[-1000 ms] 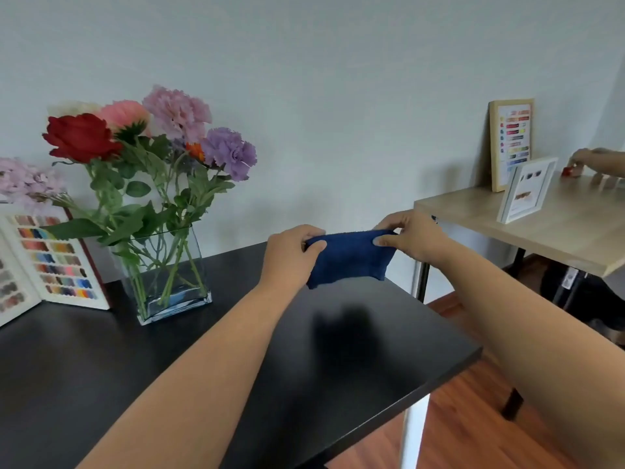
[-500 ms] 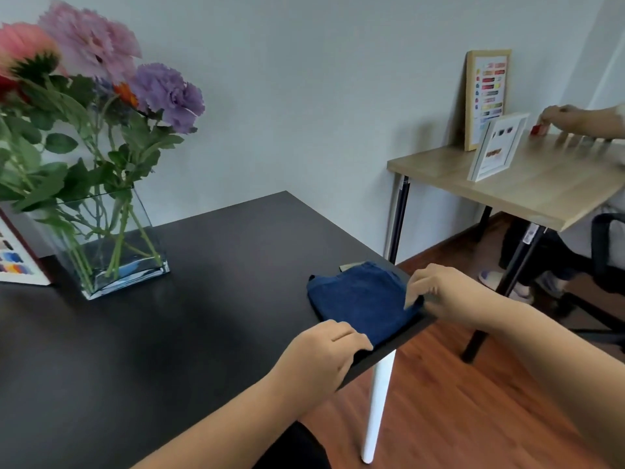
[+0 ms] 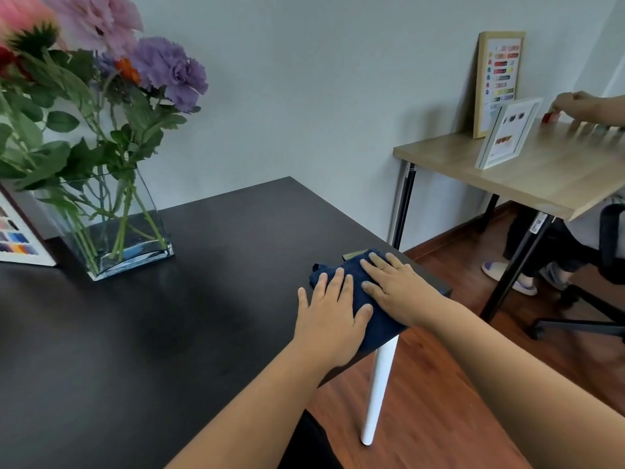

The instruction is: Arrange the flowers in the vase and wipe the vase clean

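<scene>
Bare forearms, no sleeves visible

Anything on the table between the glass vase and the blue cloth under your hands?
Nothing: in the head view only bare black table separates the glass vase from the blue cloth.

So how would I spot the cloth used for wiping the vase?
Look at the black table, at its near right corner above the white leg. The cloth lies folded there under both flat hands, dark blue and the only soft thing on the table.

No text can be read anywhere. The framed chart against the wall carries coloured bars beside what may be captions, too blurred to decipher.
</scene>
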{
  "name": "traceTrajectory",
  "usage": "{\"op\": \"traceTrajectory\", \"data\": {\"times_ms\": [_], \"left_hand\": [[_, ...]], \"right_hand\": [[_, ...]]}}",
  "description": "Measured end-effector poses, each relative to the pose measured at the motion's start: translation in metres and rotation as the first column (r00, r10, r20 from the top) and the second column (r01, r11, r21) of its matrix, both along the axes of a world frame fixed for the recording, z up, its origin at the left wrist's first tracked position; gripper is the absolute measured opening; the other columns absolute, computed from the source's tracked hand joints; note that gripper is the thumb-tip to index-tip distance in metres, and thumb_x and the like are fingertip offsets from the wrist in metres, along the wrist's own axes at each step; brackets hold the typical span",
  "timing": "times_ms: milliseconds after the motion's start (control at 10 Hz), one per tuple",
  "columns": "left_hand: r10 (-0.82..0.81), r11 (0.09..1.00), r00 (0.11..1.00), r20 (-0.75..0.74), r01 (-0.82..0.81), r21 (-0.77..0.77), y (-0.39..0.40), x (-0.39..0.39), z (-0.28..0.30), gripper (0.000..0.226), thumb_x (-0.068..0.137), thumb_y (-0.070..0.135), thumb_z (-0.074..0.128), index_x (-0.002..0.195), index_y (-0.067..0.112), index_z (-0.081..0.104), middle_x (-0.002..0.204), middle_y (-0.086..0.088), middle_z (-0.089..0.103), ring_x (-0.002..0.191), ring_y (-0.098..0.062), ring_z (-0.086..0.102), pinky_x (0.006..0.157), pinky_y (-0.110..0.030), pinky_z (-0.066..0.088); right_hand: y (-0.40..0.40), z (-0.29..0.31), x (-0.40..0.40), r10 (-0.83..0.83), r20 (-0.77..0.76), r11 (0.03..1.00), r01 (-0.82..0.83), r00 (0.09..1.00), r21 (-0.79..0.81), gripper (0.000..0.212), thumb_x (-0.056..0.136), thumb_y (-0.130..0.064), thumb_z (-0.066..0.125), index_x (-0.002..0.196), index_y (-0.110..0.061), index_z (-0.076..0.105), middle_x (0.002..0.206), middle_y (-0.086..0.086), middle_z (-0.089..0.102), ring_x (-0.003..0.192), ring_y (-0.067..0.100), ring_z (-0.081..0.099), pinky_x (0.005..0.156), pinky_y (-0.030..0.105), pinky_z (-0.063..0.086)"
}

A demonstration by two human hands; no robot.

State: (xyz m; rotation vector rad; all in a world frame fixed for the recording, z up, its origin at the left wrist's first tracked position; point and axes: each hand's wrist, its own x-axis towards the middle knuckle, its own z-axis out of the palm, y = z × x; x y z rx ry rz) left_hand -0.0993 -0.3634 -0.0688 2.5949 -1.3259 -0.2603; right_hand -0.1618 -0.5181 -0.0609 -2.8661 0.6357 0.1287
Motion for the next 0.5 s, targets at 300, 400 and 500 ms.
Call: {"op": "traceTrajectory", "data": {"times_ms": [300, 400, 500], "left_hand": [[-0.019, 0.999, 1.0, 0.008, 0.019, 0.04, -0.011, 0.021, 0.0, 0.067, 0.105, 0.052, 0.017, 0.161, 0.021, -0.002, 0.169, 0.005, -0.009, 0.156, -0.02, -0.011, 0.121, -0.058, -0.007], [-0.019, 1.0, 1.0, -0.005, 0.02, 0.01, -0.003, 0.018, 0.0, 0.07, 0.104, 0.055, 0.017, 0.161, 0.02, -0.005, 0.169, 0.005, -0.012, 0.156, -0.019, -0.012, 0.123, -0.055, -0.006], [0.067, 0.998, 0.997, -0.028, -0.067, -0.012, 0.021, 0.029, -0.001, 0.078, 0.101, 0.063, 0.015, 0.16, 0.021, -0.012, 0.168, 0.005, -0.018, 0.155, -0.019, -0.016, 0.124, -0.053, -0.007]], "right_hand": [[-0.009, 0.001, 0.007, -0.02, 0.034, 1.0, 0.02, 0.999, -0.002, 0.054, 0.104, -0.041, 0.02, 0.155, -0.027, 0.011, 0.164, -0.005, 0.005, 0.15, 0.022, 0.002, 0.119, 0.048, 0.007], [-0.008, 0.0, 0.009, -0.021, 0.017, 0.998, 0.022, 1.0, -0.052, 0.054, 0.104, -0.042, 0.019, 0.155, -0.026, 0.012, 0.164, -0.004, 0.006, 0.15, 0.023, 0.005, 0.118, 0.048, 0.008], [-0.007, 0.007, 0.007, -0.034, 0.099, 0.996, 0.042, 0.995, -0.075, 0.055, 0.103, -0.043, 0.025, 0.155, -0.029, 0.013, 0.163, 0.0, 0.016, 0.148, 0.024, 0.015, 0.116, 0.05, 0.013]]}}
